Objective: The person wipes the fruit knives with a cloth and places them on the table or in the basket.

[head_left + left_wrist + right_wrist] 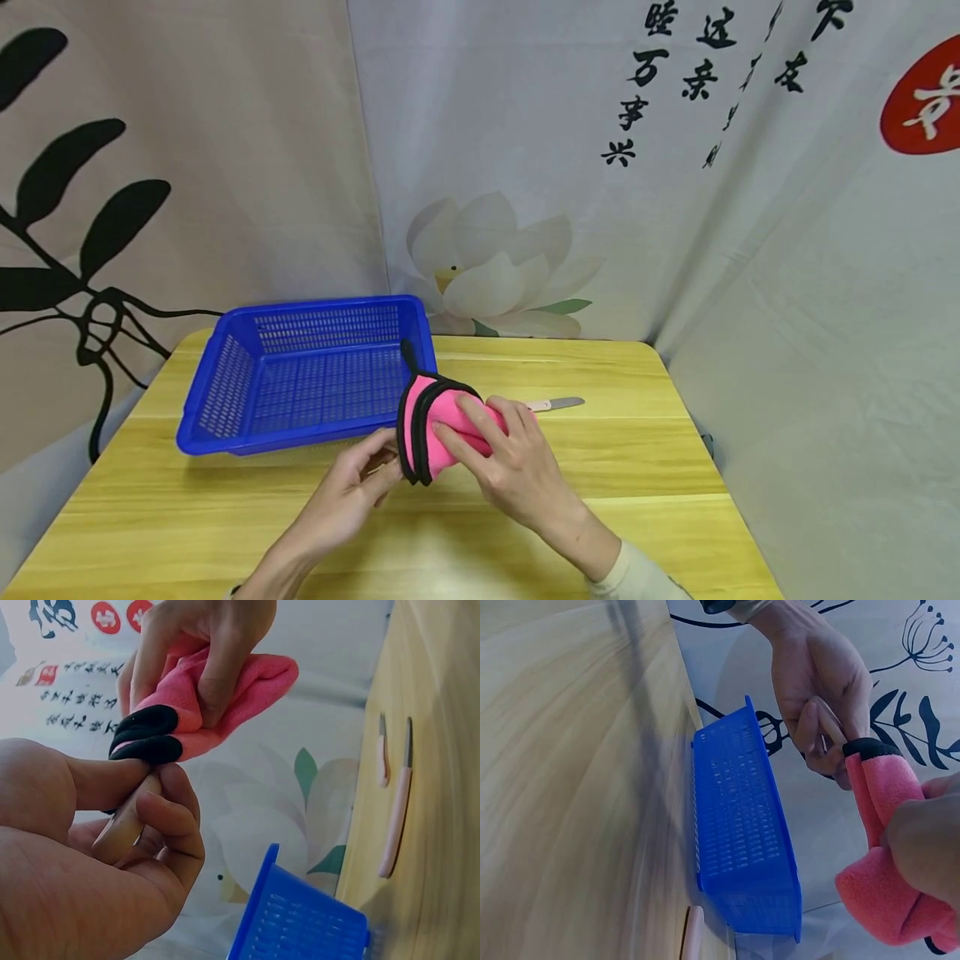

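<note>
A pink cloth (450, 425) with black edging and a black hanging loop is bunched up in front of the blue basket. My right hand (517, 458) grips it from the right, fingers spread over the folds and thumb pressed into it in the left wrist view. Below the cloth's black edge, my left hand (348, 492) holds a pale, smooth handle (120, 829) between thumb and curled fingers. The handle (829, 720) runs up to the cloth in the right wrist view; whatever is beyond it is hidden in the folds.
A blue plastic basket (303, 439) with mesh walls stands at the back left of the wooden table (637, 533). To the right lie a small knife (383, 750) and a longer knife (397, 810), both pink-handled. A printed curtain (517, 108) hangs behind.
</note>
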`<act>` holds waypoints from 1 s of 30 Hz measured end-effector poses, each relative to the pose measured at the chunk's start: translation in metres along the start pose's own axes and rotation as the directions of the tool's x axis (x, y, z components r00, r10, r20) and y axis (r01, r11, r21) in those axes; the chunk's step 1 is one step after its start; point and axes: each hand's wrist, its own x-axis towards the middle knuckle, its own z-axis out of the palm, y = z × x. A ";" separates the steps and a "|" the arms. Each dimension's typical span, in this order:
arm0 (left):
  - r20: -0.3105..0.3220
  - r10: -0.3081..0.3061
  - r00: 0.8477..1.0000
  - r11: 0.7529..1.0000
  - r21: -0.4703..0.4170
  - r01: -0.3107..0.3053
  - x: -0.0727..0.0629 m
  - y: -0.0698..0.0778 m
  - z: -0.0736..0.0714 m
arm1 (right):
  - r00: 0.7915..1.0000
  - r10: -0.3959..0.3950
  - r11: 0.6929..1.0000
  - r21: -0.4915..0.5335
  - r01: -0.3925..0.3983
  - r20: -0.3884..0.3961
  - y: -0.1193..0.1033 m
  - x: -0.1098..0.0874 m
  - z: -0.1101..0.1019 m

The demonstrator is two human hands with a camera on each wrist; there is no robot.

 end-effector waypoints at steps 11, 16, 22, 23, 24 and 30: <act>-0.004 -0.006 1.000 1.000 0.013 0.006 -0.003 0.000 0.000 | 0.997 0.065 0.998 -0.022 -0.064 0.036 0.012 -0.005 -0.003; 0.001 -0.008 1.000 1.000 0.010 0.008 -0.003 -0.001 0.000 | 0.994 0.091 0.996 -0.032 -0.089 0.068 0.018 -0.008 -0.004; 0.017 -0.022 1.000 1.000 -0.007 0.022 -0.002 -0.002 0.001 | 0.991 0.119 0.992 -0.038 -0.117 0.067 0.026 -0.011 -0.006; 0.017 -0.027 0.999 1.000 -0.012 0.027 -0.002 -0.002 0.001 | 0.990 0.127 0.992 -0.034 -0.125 0.065 0.027 -0.011 -0.007; 0.015 -0.032 0.999 0.999 -0.015 0.032 -0.002 -0.002 0.001 | 0.989 0.133 0.991 -0.027 -0.132 0.065 0.028 -0.012 -0.008; -0.011 -0.056 0.998 0.998 -0.021 0.056 -0.002 -0.003 0.001 | 0.989 0.143 0.989 0.015 -0.144 0.035 0.029 -0.012 -0.011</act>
